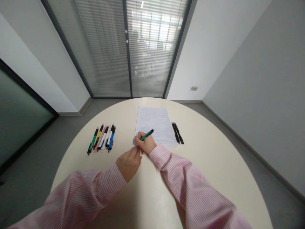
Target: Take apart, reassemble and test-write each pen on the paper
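Note:
A sheet of lined paper (154, 119) with rows of writing lies on the table, its lower left corner under my hands. My right hand (146, 144) is closed round a green pen with black ends (147, 135), slanted up to the right above the sheet's lower part. The pen's lower tip is hidden by the fingers. My left hand (130, 161) touches or nearly touches the right one at that corner, its fingers drawn together. A small white bit shows by its fingertips, but what they hold is not clear.
On the left of the round cream table (152, 197) lies a row of several pens (102, 138) in green, yellow, pink, white and blue. Two black pens (177, 133) lie right of the paper. Beyond the table's far edge stands a glass partition with blinds (107, 63).

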Available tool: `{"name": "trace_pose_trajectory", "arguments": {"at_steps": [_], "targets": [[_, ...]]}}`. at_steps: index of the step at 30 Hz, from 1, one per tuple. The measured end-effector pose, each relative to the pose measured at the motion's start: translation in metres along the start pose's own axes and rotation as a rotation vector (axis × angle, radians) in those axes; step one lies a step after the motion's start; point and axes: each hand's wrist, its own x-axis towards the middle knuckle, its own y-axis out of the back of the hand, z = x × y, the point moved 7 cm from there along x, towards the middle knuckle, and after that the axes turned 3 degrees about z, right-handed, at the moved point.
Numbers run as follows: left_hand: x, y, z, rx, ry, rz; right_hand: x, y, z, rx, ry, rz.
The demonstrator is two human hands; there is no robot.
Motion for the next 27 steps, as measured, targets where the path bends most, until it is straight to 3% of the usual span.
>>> {"name": "trace_pose_trajectory", "arguments": {"at_steps": [12, 27], "targets": [[0.003, 0.005, 0.003, 0.026, -0.034, 0.103, -0.001, -0.001, -0.005, -0.072, 0.055, -0.023], [0.004, 0.002, 0.002, 0.048, -0.006, 0.061, -0.001, 0.006, -0.014, -0.191, 0.113, 0.042]]}}
